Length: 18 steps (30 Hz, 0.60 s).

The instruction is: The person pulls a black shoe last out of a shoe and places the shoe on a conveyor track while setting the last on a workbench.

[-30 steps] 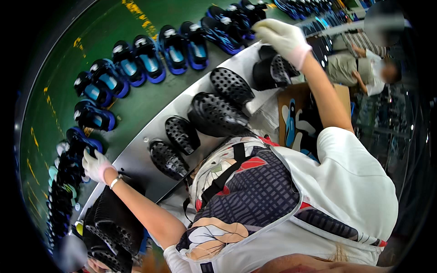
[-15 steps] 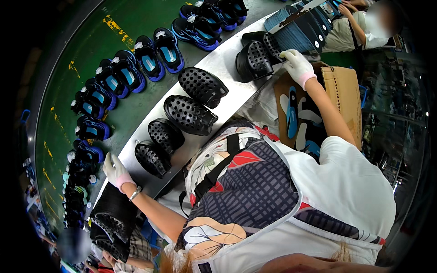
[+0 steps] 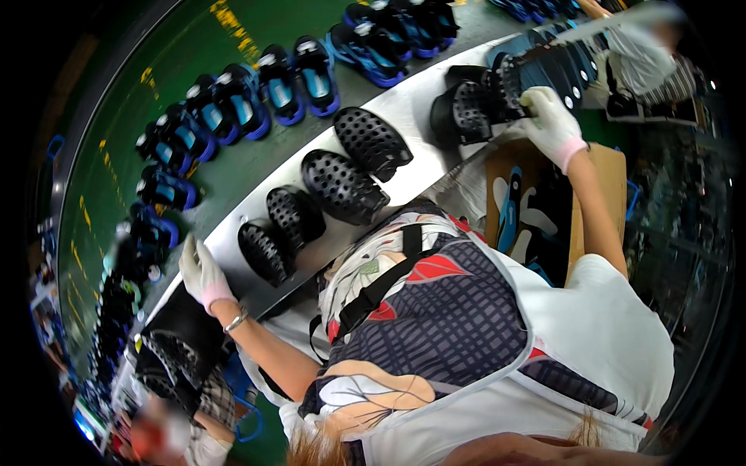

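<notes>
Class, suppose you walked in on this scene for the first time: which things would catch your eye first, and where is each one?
First, the row of black perforated clogs lying on the pale metal workbench in the middle. Beyond it, blue-and-black sandals line the green conveyor belt. The gloved right hand rests on a black clog at the upper right, while the gloved left hand lies open on the bench edge at the left.
</notes>
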Tool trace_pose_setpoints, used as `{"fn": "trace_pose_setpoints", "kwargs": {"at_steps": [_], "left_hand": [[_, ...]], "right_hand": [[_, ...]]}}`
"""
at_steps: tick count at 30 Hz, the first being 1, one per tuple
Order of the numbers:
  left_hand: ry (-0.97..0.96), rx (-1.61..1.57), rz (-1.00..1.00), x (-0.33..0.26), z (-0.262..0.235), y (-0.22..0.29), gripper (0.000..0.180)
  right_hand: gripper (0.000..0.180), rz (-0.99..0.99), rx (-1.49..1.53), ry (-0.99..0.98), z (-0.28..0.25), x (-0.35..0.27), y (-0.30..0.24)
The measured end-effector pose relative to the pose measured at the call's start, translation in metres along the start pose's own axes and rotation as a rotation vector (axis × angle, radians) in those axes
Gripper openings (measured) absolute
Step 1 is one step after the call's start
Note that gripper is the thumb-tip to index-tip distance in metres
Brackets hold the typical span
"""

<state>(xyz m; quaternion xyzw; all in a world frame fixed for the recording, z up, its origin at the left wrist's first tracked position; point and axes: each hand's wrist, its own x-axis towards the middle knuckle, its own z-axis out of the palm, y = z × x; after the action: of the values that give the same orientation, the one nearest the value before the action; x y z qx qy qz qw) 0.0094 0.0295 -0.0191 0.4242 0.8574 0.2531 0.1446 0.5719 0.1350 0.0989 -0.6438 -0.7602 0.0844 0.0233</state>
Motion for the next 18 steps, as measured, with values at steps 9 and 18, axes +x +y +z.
{"fn": "trace_pose_setpoints", "kwargs": {"at_steps": [9,18], "left_hand": [[-0.651,-1.063,-0.064,-0.014,-0.017,0.101,0.057],[-0.392,-1.652,-0.248,0.000,-0.004,0.001,0.052]], "right_hand": [[0.030,-0.865,0.386,-0.093,0.030,0.072,-0.250],[0.035,-0.852,0.521,-0.443,0.099,0.080,-0.404]]}}
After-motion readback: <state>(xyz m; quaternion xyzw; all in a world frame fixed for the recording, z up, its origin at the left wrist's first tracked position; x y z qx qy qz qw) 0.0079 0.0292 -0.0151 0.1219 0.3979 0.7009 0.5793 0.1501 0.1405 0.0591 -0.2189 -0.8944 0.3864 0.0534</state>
